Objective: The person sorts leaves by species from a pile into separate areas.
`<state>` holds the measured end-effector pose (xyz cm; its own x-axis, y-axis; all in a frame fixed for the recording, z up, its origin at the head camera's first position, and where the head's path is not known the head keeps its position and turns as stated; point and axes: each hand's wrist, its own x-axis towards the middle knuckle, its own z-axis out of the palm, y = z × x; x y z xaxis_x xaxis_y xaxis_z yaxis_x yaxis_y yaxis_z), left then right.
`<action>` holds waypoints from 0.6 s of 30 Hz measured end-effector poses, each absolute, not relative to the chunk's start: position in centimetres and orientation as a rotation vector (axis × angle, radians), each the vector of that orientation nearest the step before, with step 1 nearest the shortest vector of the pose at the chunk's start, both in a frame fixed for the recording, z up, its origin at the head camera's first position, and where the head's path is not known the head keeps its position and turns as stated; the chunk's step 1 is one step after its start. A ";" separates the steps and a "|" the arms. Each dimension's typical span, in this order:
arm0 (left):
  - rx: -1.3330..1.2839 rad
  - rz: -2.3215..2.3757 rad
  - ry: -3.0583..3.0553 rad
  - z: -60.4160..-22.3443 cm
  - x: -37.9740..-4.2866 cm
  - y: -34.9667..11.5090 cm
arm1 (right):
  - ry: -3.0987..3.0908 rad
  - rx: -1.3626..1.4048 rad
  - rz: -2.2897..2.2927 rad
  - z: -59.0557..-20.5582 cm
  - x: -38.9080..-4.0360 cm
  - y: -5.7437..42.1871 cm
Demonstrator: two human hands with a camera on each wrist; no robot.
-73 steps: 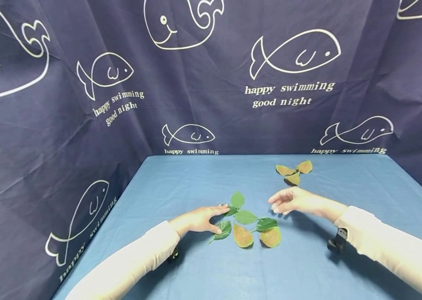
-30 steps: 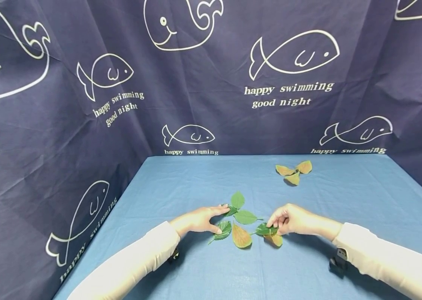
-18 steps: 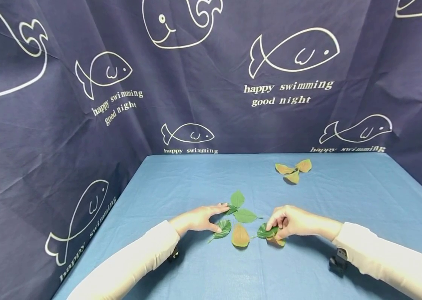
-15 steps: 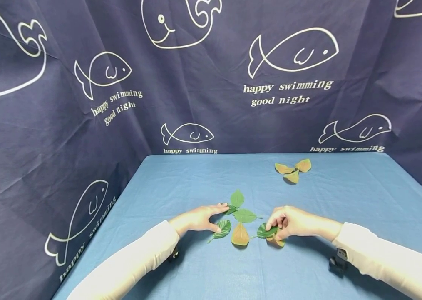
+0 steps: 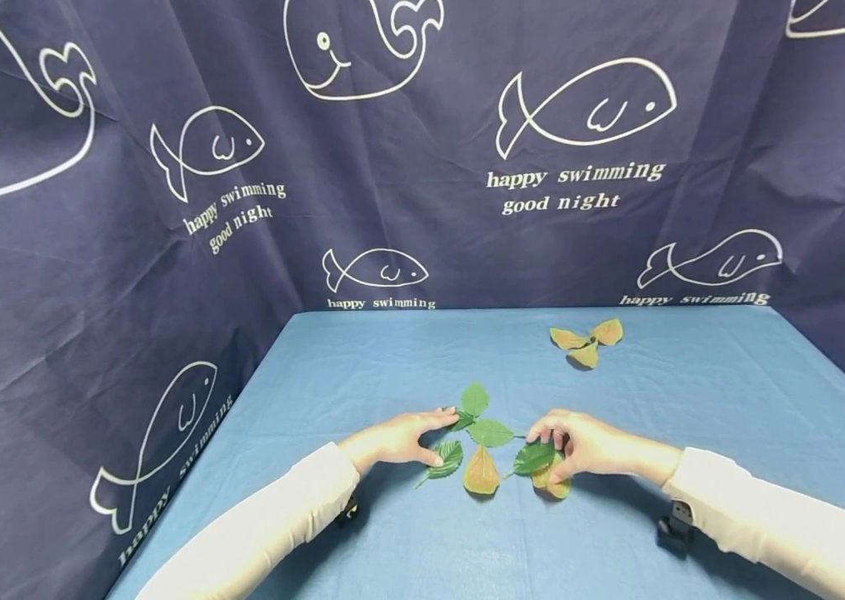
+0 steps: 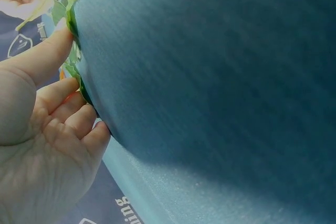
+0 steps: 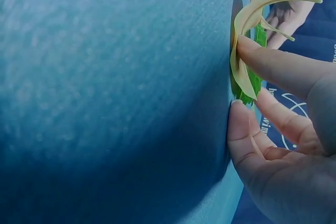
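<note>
In the head view, my left hand (image 5: 392,437) rests with fingers spread, thumb on a green leaf (image 5: 447,461) and fingertips over a partly hidden green leaf (image 5: 462,420). Beside these lie an upright green leaf (image 5: 475,397) and a sideways one (image 5: 492,432), with an orange-yellow leaf (image 5: 481,473) below. My right hand (image 5: 591,446) spans a darker green leaf (image 5: 533,458), which overlaps another orange-yellow leaf (image 5: 553,482). Its thumb touches this orange-yellow leaf (image 7: 244,66) in the right wrist view; the other fingertips sit low by the cloth, apart from the thumb.
A cluster of three orange-yellow leaves (image 5: 585,357) lies towards the back of the blue cloth-covered table (image 5: 392,358). Dark blue curtains (image 5: 460,225) printed with white fish and whales enclose the back and left side. Each wrist wears a small black camera (image 5: 675,529).
My right hand came down onto the dark green leaf and the orange-yellow one, shifted them slightly, then spread its fingers towards the leaf's far edge. The middle orange-yellow leaf turned straighter. My left hand stayed still.
</note>
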<state>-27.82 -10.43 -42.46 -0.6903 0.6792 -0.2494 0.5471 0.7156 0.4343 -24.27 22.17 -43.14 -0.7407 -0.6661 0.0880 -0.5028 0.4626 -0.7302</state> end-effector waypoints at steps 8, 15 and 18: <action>0.961 0.453 2.533 -42.4 -27.9 -10.5 | 2.500 -0.929 -1.075 -42.7 -24.3 21.9; 0.962 0.452 2.534 -42.5 -27.8 -10.5 | 2.565 -0.958 -1.048 -42.6 -24.1 21.8; 0.954 0.450 2.529 -42.5 -27.8 -10.5 | 2.570 -0.964 -1.059 -42.7 -24.1 21.9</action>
